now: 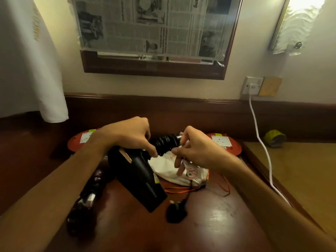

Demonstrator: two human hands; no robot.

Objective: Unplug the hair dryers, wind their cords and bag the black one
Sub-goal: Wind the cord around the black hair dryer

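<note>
Head view: left hand (pixel 131 135) is gripping the black hair dryer (pixel 140 179) steady while right hand (pixel 192 150) is pinching its cord (pixel 166 143), apparently winding coils around the handle.

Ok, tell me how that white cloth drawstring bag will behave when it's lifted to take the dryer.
The white cloth drawstring bag lies crumpled and flat on the dark wooden desk, so it will probably sag limply and need its mouth held open. Its orange drawstrings trail loose beside it and may snag. It looks light.
</note>
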